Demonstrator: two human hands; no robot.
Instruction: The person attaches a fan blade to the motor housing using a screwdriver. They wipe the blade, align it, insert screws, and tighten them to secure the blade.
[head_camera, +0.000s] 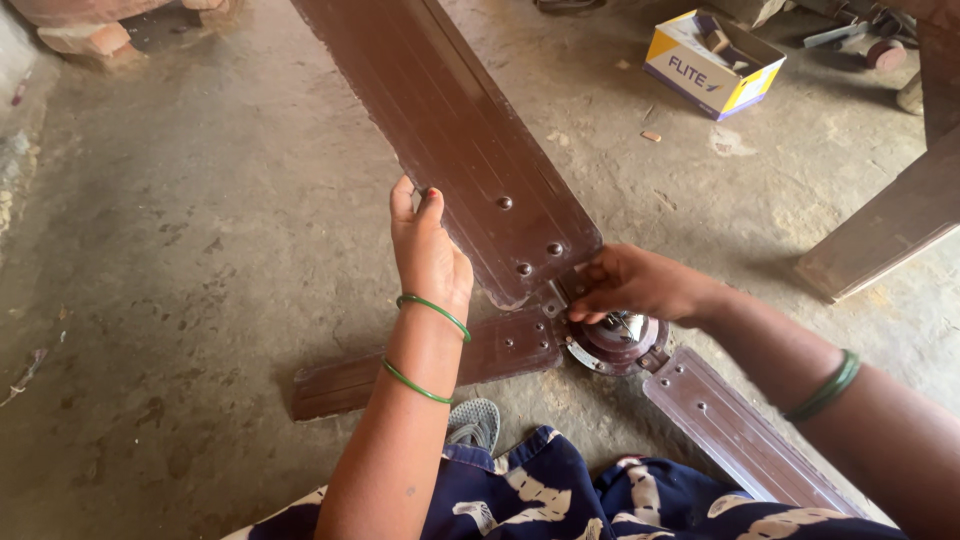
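Beyond the fingers, near the upper right corner, an open yellow and white cardboard box (712, 62) with blue lettering sits on the bare concrete floor (200, 250). Nearer, the left hand (428, 255) clamps its fingers on the left edge of a long brown ribbed metal fan blade (460, 130); its long axis runs from the round brown motor hub (615, 340) toward the upper left. The right hand (640, 285) rests on the hub, fingers curled together at the blade root.

Yellow cardboard box (714, 62) and bricks (88, 38) on floor (200, 260).
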